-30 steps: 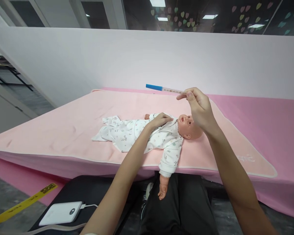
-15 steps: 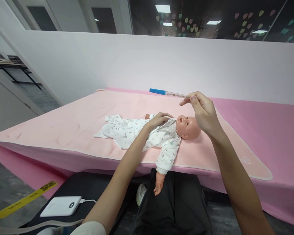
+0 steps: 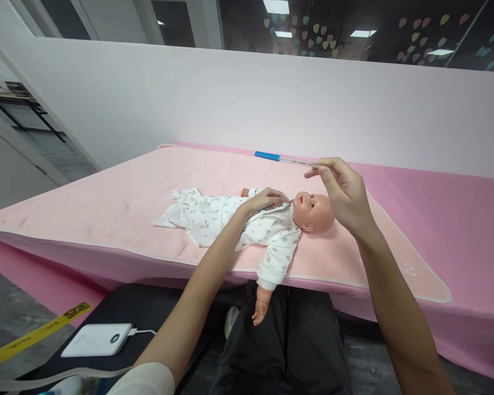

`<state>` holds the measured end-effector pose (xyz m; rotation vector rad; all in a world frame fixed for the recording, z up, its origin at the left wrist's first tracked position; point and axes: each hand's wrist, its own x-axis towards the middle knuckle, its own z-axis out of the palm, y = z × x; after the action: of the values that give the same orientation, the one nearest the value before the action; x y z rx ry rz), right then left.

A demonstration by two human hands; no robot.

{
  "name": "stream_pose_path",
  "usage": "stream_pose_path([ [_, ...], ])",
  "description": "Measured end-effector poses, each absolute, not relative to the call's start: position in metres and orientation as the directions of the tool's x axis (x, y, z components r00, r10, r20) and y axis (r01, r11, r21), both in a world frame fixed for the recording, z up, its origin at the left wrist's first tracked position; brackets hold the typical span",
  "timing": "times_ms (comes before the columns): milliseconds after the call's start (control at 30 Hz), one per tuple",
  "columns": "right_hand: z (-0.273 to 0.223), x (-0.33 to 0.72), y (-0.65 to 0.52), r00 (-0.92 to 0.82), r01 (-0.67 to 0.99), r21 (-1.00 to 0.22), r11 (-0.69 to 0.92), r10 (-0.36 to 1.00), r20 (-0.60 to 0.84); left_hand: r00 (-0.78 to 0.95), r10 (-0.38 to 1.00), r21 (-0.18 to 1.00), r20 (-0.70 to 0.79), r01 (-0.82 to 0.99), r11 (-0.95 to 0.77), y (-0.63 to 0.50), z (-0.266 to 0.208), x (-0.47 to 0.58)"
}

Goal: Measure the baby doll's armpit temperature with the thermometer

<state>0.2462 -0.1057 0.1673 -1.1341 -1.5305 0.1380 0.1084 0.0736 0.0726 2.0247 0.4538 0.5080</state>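
Observation:
A baby doll [image 3: 268, 233] in a white printed outfit lies on its back, head to the right, one arm hanging over the front edge. Across its chest rests my left hand [image 3: 267, 200], fingers stretched out near the collar; the fingertips are partly hidden. Above the doll's head, my right hand [image 3: 341, 184] pinches the clear end of a glass thermometer [image 3: 294, 161] between thumb and fingers. The thermometer points left, nearly level, with its blue end [image 3: 267, 156] farthest from my hand, apart from the doll.
A peach mat [image 3: 119, 214] lies under the doll on a pink-covered table [image 3: 444, 219]. Behind it stands a white wall [image 3: 247, 99]. At lower left, a white power bank [image 3: 96, 340] with a cable sits on a black seat [image 3: 148, 302], near a yellow strap [image 3: 37, 334].
The view has shifted slightly. My right hand keeps the thermometer raised, its tilt and roll slightly changed. My left hand stays on the doll's chest, nearer the collar.

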Motion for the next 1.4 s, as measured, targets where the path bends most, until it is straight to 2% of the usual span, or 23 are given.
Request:
stream_pose_path([
  [267,0.164,0.239,-0.103,0.111,0.603,-0.559,0.569,0.634,0.765,0.874,0.448,0.873,0.189,0.059,-0.484,0.080,0.066,0.109],
  [667,0.161,0.232,-0.102,0.077,0.693,-0.391,0.605,0.477,0.876,0.880,0.437,0.886,0.183,0.044,-0.461,0.076,0.068,0.108],
  [1033,0.159,0.229,-0.091,0.032,0.716,-0.308,0.627,0.410,0.911,0.902,0.387,0.885,0.191,0.012,-0.465,0.078,0.067,0.106],
  [1100,0.151,0.232,-0.096,0.056,0.714,-0.328,0.619,0.416,0.908,0.913,0.370,0.875,0.173,0.030,-0.484,0.076,0.068,0.106],
  [1200,0.118,0.248,-0.119,0.190,0.705,-0.454,0.545,0.471,0.861,0.913,0.376,0.861,0.160,0.057,-0.505,0.074,0.068,0.107],
  [1333,0.048,0.285,-0.167,0.442,0.637,-0.715,0.287,0.624,0.645,0.908,0.384,0.864,0.169,0.051,-0.502,0.077,0.066,0.109],
  [1400,0.016,0.306,-0.188,0.461,0.629,-0.763,0.145,0.721,0.517,0.904,0.391,0.873,0.172,0.045,-0.486,0.079,0.065,0.109],
])
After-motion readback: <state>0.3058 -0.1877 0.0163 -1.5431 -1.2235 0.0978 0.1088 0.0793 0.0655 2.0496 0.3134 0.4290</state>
